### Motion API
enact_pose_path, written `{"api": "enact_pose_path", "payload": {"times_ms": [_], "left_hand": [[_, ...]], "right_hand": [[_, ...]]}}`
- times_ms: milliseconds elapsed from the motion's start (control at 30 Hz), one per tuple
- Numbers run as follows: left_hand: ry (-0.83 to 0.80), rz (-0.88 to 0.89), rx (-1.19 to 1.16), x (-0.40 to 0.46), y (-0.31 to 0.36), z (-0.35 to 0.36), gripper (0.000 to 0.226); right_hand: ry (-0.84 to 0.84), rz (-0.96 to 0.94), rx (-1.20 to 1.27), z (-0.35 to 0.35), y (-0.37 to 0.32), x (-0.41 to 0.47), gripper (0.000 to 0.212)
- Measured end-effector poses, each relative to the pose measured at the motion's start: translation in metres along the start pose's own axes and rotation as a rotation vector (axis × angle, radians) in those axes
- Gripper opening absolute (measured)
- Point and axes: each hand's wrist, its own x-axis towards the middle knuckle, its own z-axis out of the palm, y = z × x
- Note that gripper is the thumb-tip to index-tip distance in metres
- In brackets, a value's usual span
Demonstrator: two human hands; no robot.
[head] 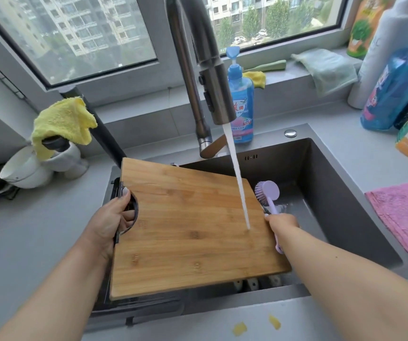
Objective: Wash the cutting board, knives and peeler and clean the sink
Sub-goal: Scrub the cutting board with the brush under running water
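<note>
A bamboo cutting board (188, 230) lies tilted over the dark sink (326, 193). Water from the steel faucet (212, 77) streams onto the board's right part. My left hand (110, 220) grips the board's left edge, fingers curled through its round handle hole. My right hand (282, 223) holds a lilac dish brush (269, 193) by its handle at the board's right edge, bristle head up over the sink. Pale knife handles (253, 283) peek out under the board's near edge. The peeler is not visible.
A blue soap pump bottle (241, 99) stands behind the faucet. A pink cloth (404, 215) lies right of the sink, with bottles (392, 84) at the far right. A yellow cloth (62, 124) drapes over a white kettle at left. Yellow peel scraps (239, 328) lie on the near counter.
</note>
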Motion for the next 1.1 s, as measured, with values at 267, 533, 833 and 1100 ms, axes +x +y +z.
{"api": "enact_pose_path", "payload": {"times_ms": [267, 533, 833, 1100], "left_hand": [[-0.022, -0.005, -0.078, 0.006, 0.008, -0.046, 0.043], [-0.064, 0.021, -0.098, 0.013, 0.015, -0.113, 0.046], [-0.125, 0.057, -0.084, 0.015, 0.028, -0.178, 0.06], [-0.277, 0.113, -0.154, 0.007, 0.051, -0.244, 0.044]], "right_hand": [[0.041, -0.037, 0.001, 0.026, 0.001, -0.031, 0.034], [-0.002, -0.15, 0.129, 0.057, 0.01, -0.073, 0.028], [-0.109, -0.236, 0.307, 0.095, 0.002, -0.098, 0.017], [-0.197, -0.201, 0.247, 0.136, -0.008, -0.1, 0.02]]}}
